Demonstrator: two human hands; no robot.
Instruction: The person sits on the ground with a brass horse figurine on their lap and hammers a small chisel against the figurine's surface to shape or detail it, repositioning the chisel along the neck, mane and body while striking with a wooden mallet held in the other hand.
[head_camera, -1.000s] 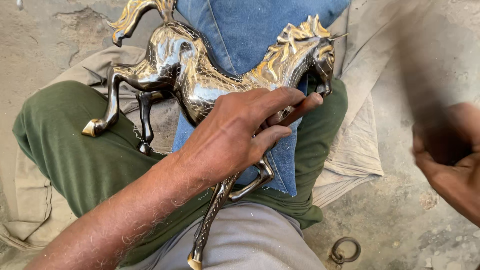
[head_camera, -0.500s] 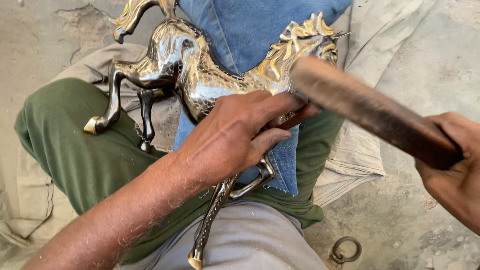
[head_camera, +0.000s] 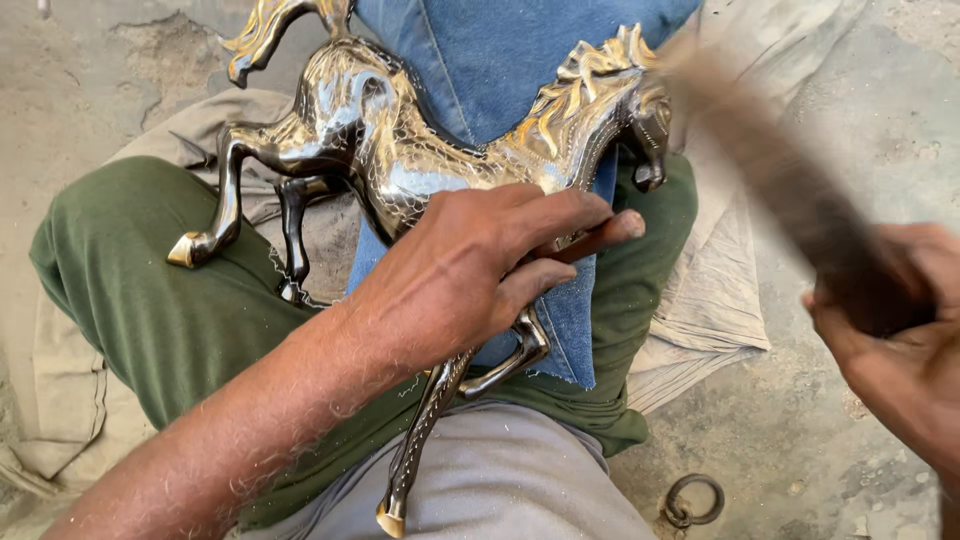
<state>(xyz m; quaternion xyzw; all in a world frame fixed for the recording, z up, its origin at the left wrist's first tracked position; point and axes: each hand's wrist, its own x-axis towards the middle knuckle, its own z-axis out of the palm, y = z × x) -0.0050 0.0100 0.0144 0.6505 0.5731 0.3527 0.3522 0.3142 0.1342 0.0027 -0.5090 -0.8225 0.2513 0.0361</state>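
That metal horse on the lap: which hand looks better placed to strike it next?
The right hand, probably: it grips the blurred hammer raised near the horse. The left hand pins a small tool against the horse.

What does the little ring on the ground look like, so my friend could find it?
Start at the shiny metal horse lying across the person's lap and follow its long front leg down to the golden hoof. Just right of that hoof, on the dusty grey floor, lies a small dark metal ring. It is the only round hoop there, dull beside the gleaming horse.
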